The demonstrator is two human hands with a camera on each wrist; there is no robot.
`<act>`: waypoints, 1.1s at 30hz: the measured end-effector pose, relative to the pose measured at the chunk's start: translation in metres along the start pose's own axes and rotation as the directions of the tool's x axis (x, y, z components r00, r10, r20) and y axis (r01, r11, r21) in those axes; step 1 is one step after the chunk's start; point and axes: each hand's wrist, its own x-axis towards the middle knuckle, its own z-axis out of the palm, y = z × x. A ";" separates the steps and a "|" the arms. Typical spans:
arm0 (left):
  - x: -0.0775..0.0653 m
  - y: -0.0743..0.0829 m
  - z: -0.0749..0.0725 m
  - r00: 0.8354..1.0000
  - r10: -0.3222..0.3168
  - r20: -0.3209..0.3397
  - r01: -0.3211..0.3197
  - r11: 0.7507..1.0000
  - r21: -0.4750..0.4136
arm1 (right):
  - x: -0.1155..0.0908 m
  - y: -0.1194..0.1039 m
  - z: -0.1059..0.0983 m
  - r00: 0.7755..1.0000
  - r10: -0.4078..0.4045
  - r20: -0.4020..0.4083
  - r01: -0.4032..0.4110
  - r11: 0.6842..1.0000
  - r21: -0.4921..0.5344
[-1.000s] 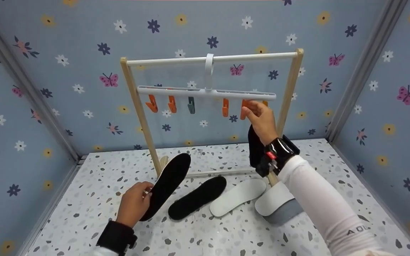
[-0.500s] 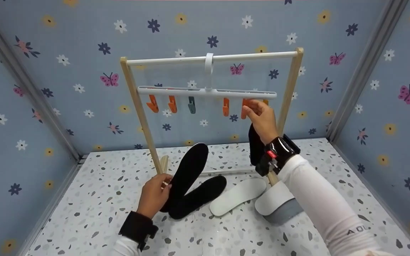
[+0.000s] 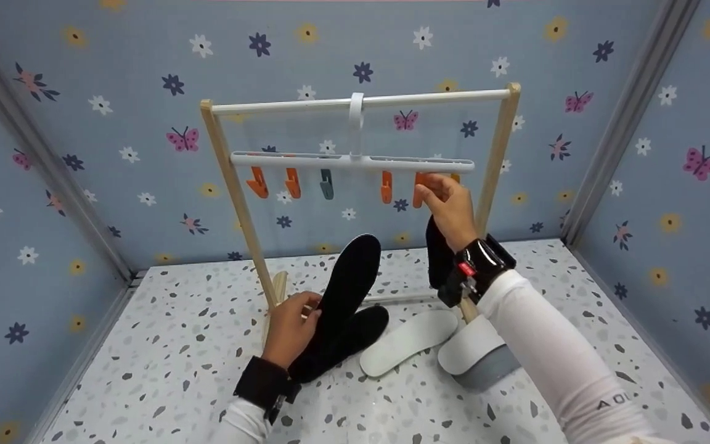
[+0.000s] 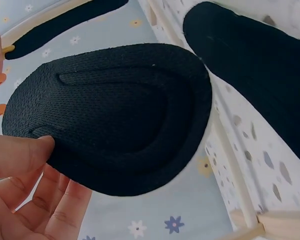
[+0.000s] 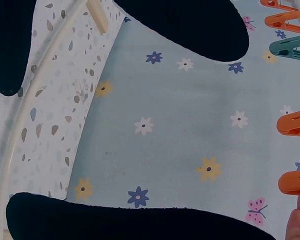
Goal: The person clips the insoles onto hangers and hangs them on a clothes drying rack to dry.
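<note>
My left hand (image 3: 293,330) pinches a black insole (image 3: 350,271) near its lower half, thumb (image 4: 22,152) on one face and fingers behind. The insole is tilted upright, its toe end pointing up toward the hanger. My right hand (image 3: 452,206) is raised at the white hanger (image 3: 306,161), gripping an orange clothespin (image 3: 418,192) between thumb and fingers. Behind that hand, a second black insole (image 3: 437,256) hangs from a yellow clothespin (image 4: 8,49); its upper part is hidden in the head view.
The hanger hooks over a wood-ended rack's white rail (image 3: 281,106). Also on it are orange clothespins (image 3: 386,187) and a green one (image 3: 326,184). On the speckled table lie a black insole (image 3: 364,330), a white one (image 3: 407,345) and a white-and-grey pair (image 3: 472,351).
My left hand has carried its black insole right and upward, so it now overlaps the black insole on the table. My right hand stays at the orange clothespin.
</note>
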 end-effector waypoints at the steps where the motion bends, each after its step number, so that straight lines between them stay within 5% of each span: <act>1: 0.001 0.002 0.002 1.000 -0.002 0.001 0.002 1.000 -0.011 | 0.000 0.000 0.000 1.000 0.001 0.000 -0.001 1.000 -0.005; 18: 0.017 0.021 0.033 0.999 -0.002 0.045 0.007 0.994 -0.109 | 0.017 0.034 0.002 0.996 -0.055 -0.066 0.059 0.997 0.059; 33: 0.028 0.028 0.055 0.994 -0.063 0.087 0.085 0.960 -0.268 | 0.017 0.030 0.005 0.994 0.041 -0.098 -0.025 0.988 0.156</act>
